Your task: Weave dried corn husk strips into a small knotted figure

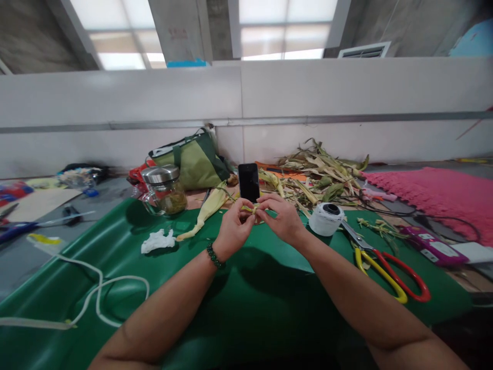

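Observation:
My left hand and my right hand meet above the green mat, fingers pinched on a small pale yellow-green strip of corn husk. Fingertips hide most of the strip. Just behind them a black phone stands upright. A larger piece of corn husk lies left of my left hand, near a crumpled white tissue. To the right of my right hand sits a spool of white thread, and beside it are scissors with one yellow and one red handle.
At the back left stand a glass jar with a metal lid and a green bag. A heap of dry husks lies at the back right, near a pink cloth and a purple packet. A white cord loops at left.

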Demonstrator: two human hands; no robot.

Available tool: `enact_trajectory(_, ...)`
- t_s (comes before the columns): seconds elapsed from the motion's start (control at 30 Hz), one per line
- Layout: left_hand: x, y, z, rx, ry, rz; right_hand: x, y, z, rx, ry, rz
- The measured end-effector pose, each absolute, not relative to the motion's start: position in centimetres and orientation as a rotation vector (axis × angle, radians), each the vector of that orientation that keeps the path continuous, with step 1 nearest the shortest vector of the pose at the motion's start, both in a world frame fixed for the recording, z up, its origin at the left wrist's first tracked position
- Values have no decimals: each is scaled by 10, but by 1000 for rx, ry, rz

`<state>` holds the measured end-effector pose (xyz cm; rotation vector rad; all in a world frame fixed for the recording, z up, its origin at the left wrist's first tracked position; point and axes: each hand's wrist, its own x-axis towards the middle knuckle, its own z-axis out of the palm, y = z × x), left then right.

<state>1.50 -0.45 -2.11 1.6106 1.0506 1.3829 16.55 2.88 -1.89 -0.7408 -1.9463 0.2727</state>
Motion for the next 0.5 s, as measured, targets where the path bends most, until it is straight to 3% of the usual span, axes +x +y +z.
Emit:
enact_trajectory(0.23,15,-7,-12,1458,904,1283,164,31,-15,-713,-1624,1094)
enact_trajectory(0.5,16,-13,-14,1710,1035,1276,165,30,-11,-803,-1696,1142)
